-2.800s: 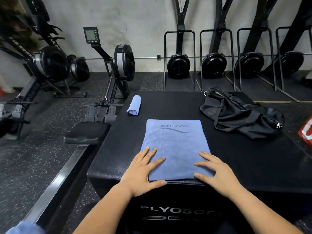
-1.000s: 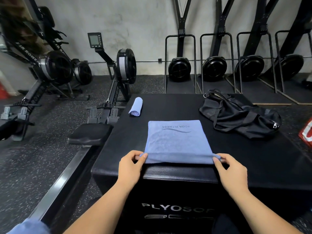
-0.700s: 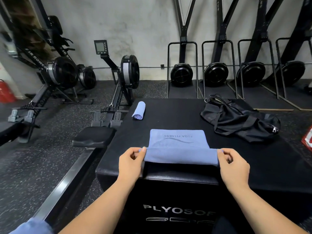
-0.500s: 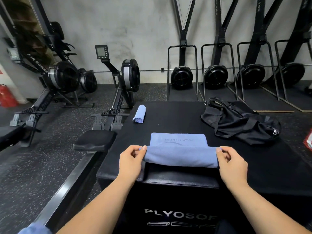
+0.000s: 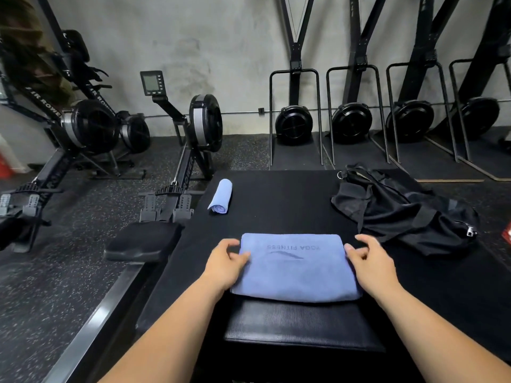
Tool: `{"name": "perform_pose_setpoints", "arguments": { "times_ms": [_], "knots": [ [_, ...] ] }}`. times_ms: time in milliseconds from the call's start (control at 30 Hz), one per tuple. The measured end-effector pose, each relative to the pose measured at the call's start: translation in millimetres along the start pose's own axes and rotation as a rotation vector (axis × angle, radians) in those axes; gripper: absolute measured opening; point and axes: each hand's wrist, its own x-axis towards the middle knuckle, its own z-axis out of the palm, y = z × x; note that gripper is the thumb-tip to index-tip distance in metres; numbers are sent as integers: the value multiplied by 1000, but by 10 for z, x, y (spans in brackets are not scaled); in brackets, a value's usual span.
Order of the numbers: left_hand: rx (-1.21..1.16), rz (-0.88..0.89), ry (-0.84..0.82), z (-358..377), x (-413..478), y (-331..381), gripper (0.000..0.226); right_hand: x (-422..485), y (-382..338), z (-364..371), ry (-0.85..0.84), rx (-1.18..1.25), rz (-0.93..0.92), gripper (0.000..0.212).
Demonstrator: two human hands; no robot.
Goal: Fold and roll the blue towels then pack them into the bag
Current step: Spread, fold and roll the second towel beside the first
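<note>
A blue towel (image 5: 294,269) with "YOGA FITNESS" printed on it lies folded in half on the black plyo box (image 5: 279,200), close to the near edge. My left hand (image 5: 225,262) pinches its far left corner, thumb on top. At the far right corner my right hand (image 5: 369,259) pinches the towel in the same way. A second blue towel (image 5: 221,197), rolled up, rests near the box's far left edge. The black bag (image 5: 401,214) lies crumpled at the far right of the box, its zipper pull toward the right.
A rowing machine (image 5: 193,139) with its black seat (image 5: 143,240) stands just left of the box. More rowers are further left, and several ski machines line the back wall. Speckled rubber floor surrounds the box.
Both hands lifted the towel's near edge and carried it away from me onto the far edge, halving the towel. The rolled towel and the bag have stayed put.
</note>
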Motion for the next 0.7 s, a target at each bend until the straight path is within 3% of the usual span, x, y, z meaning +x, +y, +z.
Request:
{"name": "perform_pose_setpoints", "arguments": {
  "times_ms": [67,167,300,400,533,700],
  "knots": [
    [70,-15,-38,41,44,-167,36,-17,126,80,-86,-84,-5,33],
    [121,36,-1,40,124,-281,30,-15,244,117,-93,-139,-83,27],
    [74,120,44,-8,241,-183,24,132,241,106,24,-168,-137,29],
    [11,150,99,-24,384,-31,21,294,104,121,122,-50,-51,23],
    [170,87,-19,41,554,-31,28,461,103,248,23,-91,-26,26],
    [281,145,15,84,684,-94,42,617,11,300,-22,-97,-30,38]
  ]
}}
